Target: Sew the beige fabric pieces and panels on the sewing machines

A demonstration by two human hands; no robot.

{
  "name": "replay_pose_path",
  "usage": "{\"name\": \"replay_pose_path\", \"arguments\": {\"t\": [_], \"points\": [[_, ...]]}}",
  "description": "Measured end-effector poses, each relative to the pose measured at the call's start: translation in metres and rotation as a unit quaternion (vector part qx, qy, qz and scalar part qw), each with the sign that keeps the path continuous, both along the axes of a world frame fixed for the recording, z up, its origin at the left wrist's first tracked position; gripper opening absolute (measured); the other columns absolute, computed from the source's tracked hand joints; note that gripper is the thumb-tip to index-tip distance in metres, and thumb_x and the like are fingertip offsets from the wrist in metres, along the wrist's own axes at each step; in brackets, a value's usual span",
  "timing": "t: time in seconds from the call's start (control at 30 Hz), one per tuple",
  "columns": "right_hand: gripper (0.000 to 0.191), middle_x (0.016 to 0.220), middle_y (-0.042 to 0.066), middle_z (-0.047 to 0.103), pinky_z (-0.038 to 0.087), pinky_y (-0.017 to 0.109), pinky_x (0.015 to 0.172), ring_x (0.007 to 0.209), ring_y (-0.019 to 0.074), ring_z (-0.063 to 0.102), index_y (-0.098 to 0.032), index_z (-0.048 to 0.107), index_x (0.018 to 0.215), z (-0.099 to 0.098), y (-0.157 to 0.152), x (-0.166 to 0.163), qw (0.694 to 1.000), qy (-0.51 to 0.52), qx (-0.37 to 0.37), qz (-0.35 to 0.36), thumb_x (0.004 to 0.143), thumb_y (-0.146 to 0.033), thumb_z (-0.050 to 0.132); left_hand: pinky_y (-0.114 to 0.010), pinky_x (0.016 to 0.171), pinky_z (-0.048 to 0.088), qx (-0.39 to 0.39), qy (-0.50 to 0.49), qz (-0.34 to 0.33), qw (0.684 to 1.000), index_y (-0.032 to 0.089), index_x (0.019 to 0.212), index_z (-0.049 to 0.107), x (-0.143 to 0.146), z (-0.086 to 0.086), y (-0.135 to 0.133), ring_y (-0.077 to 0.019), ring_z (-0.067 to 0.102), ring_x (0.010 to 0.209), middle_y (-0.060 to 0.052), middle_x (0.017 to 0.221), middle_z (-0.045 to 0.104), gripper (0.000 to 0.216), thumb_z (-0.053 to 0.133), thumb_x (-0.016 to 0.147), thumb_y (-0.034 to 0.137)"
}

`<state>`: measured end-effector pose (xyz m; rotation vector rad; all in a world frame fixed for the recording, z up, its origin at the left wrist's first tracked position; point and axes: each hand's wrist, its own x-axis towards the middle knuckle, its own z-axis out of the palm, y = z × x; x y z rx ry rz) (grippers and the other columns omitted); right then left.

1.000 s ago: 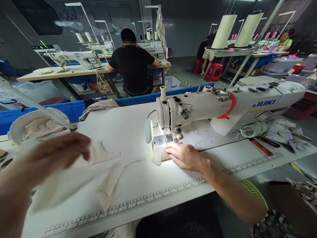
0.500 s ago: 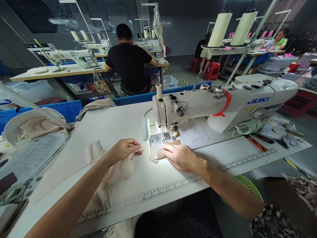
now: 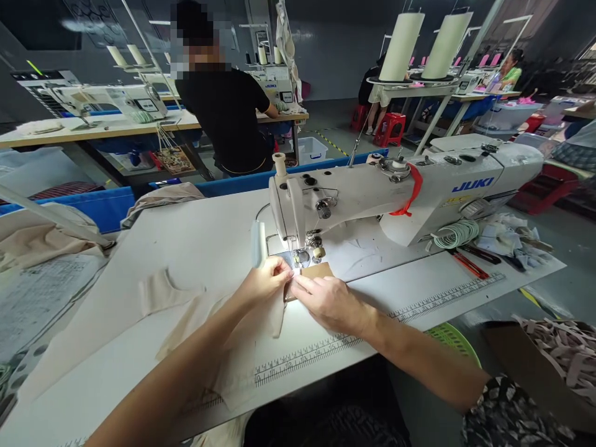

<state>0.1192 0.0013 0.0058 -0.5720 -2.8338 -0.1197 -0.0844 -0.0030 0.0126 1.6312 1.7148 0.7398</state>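
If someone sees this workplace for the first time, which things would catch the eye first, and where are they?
Probably the big white sewing machine, right of centre, with a red strip tied around its arm. Just in front of its needle, in bright light, the left hand and right hand meet at pale fabric. Two tall thread cones also stand out at upper right.

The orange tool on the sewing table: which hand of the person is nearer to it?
Right. The right hand, at the brown piece, is to the left of the orange tool; the left hand is farther left.
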Motion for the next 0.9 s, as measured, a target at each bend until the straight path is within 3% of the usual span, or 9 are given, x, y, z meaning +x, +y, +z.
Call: {"name": "replay_pose_path", "arguments": {"t": [0.2,0.4,0.5,0.6,0.73,0.9], "points": [[0.034,0.121,0.013,0.066,0.046,0.037,0.067,0.083,0.0233,0.061,-0.012,0.062,0.119,0.008,0.003,0.006,0.997,0.008,-0.074,-0.011,0.089,-0.004,0.047,-0.033,0.066,0.047,-0.018,0.030,-0.001,0.999,0.022,0.069,0.060,-0.001,-0.002,0.003,-0.0196,0.059,0.070,-0.002,0.078,0.065,0.021,0.055,0.074,0.042],[0.031,0.112,0.011,0.068,0.048,0.033,0.070,0.091,0.0239,0.063,-0.015,0.065,0.109,0.017,0.011,0.012,0.993,0.013,-0.104,-0.049,0.090,-0.003,0.045,-0.032,0.064,0.046,-0.025,0.032,-0.008,0.999,0.022,0.068,0.059,-0.001,-0.002,0.005,-0.0195,0.058,0.068,-0.001,0.074,0.065,0.023,0.056,0.074,0.044],[0.027,0.102,0.012,0.067,0.047,0.033,0.064,0.082,0.0232,0.061,-0.015,0.066,0.101,0.019,0.012,0.012,0.992,0.011,-0.100,-0.071,0.090,-0.004,0.045,-0.031,0.064,0.047,-0.026,0.031,-0.008,0.999,0.022,0.067,0.059,0.000,0.000,0.006,-0.0193,0.059,0.068,-0.002,0.073,0.064,0.023,0.056,0.074,0.043],[0.029,0.101,0.012,0.064,0.043,0.032,0.058,0.072,0.0213,0.057,-0.014,0.066,0.109,0.018,0.012,0.010,0.992,0.003,-0.093,-0.085,0.091,-0.006,0.044,-0.031,0.065,0.047,-0.027,0.031,-0.004,0.999,0.022,0.066,0.059,0.001,0.001,0.005,-0.0194,0.059,0.068,-0.002,0.074,0.065,0.022,0.056,0.074,0.042],[0.035,0.103,0.012,0.062,0.040,0.033,0.054,0.070,0.0207,0.053,-0.014,0.063,0.120,0.014,0.012,0.005,0.992,-0.009,-0.081,-0.094,0.091,-0.008,0.045,-0.032,0.065,0.047,-0.030,0.028,-0.004,0.999,0.021,0.066,0.058,0.004,0.003,0.004,-0.0203,0.060,0.070,-0.002,0.073,0.065,0.023,0.057,0.074,0.043],[0.033,0.103,0.009,0.060,0.038,0.029,0.053,0.067,0.0172,0.050,-0.016,0.064,0.115,0.014,0.011,0.001,0.993,-0.026,-0.067,-0.095,0.089,-0.005,0.046,-0.032,0.068,0.049,-0.039,0.036,-0.009,0.999,0.021,0.069,0.059,0.002,0.002,0.006,-0.0206,0.063,0.074,-0.002,0.077,0.066,0.021,0.056,0.079,0.039]]}}
